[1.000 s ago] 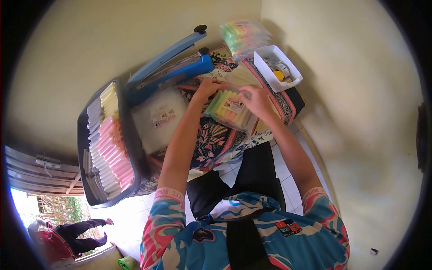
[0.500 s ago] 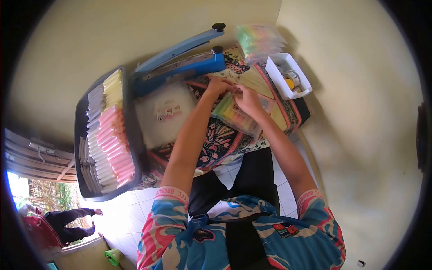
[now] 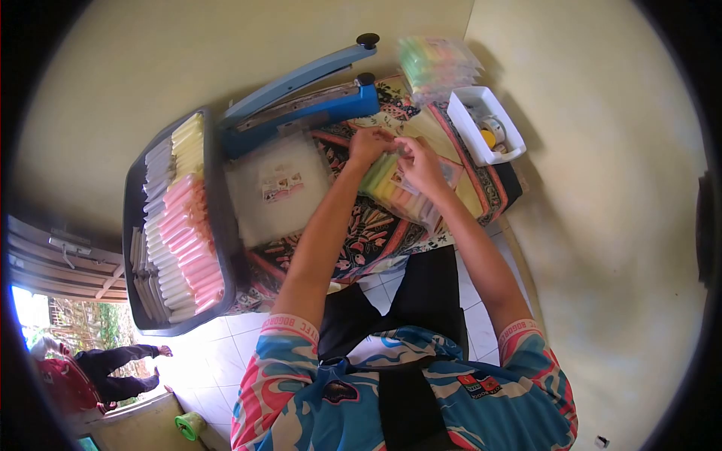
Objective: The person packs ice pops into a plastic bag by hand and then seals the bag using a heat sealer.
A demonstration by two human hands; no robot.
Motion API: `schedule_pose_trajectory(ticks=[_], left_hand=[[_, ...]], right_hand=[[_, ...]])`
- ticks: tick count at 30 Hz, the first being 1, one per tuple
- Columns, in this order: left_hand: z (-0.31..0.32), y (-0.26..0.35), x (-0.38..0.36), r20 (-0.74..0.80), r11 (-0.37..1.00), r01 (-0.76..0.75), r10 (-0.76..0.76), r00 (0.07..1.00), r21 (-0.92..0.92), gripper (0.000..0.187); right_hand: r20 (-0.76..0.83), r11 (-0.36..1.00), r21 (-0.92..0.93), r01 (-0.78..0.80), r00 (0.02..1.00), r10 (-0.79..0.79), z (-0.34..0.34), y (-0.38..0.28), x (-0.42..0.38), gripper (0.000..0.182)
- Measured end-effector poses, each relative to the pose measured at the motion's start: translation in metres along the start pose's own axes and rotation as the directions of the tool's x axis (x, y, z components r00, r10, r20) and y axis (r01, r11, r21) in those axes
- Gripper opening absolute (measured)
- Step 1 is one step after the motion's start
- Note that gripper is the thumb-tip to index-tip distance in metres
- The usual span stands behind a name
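A clear plastic bag (image 3: 402, 197) filled with green, yellow and pink sticks lies on the patterned cloth. At its far edge, my left hand (image 3: 370, 144) has its fingers pinched together on the plastic. My right hand (image 3: 421, 167) meets it there, fingertips closed on the same edge and partly covering the bag. To the left of my hands lies a stack of flat clear bags (image 3: 278, 188) with printed labels. Behind the stack sits a blue sealer (image 3: 301, 113), its long arm (image 3: 301, 79) raised.
A black tray (image 3: 235, 248) of wrapped yellow, pink, white and grey sticks stands at the left. Filled bags (image 3: 440, 68) are piled at the back right, near a white box (image 3: 475, 137) of small items. A person (image 3: 113, 372) is at the lower left.
Both hands stay at the bag's far edge, with only slight finger movement. The view has shifted slightly.
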State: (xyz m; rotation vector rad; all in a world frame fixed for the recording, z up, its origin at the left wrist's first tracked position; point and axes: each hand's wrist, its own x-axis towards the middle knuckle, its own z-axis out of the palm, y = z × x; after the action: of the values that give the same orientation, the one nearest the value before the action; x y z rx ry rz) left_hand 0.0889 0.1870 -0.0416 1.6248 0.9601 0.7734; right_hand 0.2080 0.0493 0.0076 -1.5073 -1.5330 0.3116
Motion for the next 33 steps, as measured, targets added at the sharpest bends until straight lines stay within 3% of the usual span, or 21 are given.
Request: schedule_pose_trajectory(ticks=[4,7,10,13,19,22,28,31,33], left_hand=[[0.001,0.002,-0.004,-0.012,1.0,-0.025,0.025,1.0,0.004,0.028],[0.001,0.002,-0.005,-0.02,0.997,-0.058,0.059,0.998,0.042,0.027],[0.001,0.019,-0.015,-0.056,0.991,-0.062,0.069,0.996,0.121,0.027],[0.002,0.02,-0.018,-0.062,0.99,-0.069,0.078,0.995,0.125,0.026],[0.002,0.008,-0.011,-0.074,0.982,-0.123,0.135,0.988,0.143,0.026],[0.003,0.016,-0.017,-0.084,0.979,-0.091,0.108,0.991,0.182,0.027],[0.003,0.021,-0.02,-0.088,0.977,-0.103,0.121,0.989,0.184,0.026],[0.003,0.019,-0.019,-0.1,0.977,-0.12,0.139,0.985,0.176,0.025],[0.002,0.024,-0.025,-0.09,0.984,-0.138,0.148,0.985,0.11,0.025]], right_hand=[[0.051,0.997,-0.059,0.039,0.998,-0.036,-0.002,0.003,0.001,0.037],[0.067,0.993,0.121,0.007,0.998,-0.015,-0.004,0.009,0.001,0.037],[-0.045,0.986,-0.104,0.13,0.99,-0.135,-0.013,0.008,-0.002,0.037],[0.109,0.994,-0.067,-0.084,0.99,0.091,-0.016,0.0,-0.006,0.038],[0.075,0.997,-0.021,-0.071,0.995,0.073,-0.011,0.005,-0.01,0.036],[0.102,0.987,0.105,-0.122,0.989,0.111,-0.012,0.01,-0.011,0.035],[0.114,0.991,-0.009,-0.13,0.985,0.131,-0.016,0.006,-0.013,0.032],[0.1,0.982,0.153,-0.108,0.991,0.093,-0.019,0.007,-0.013,0.03],[-0.024,0.997,0.055,0.058,0.998,-0.056,-0.03,-0.002,-0.016,0.028]])
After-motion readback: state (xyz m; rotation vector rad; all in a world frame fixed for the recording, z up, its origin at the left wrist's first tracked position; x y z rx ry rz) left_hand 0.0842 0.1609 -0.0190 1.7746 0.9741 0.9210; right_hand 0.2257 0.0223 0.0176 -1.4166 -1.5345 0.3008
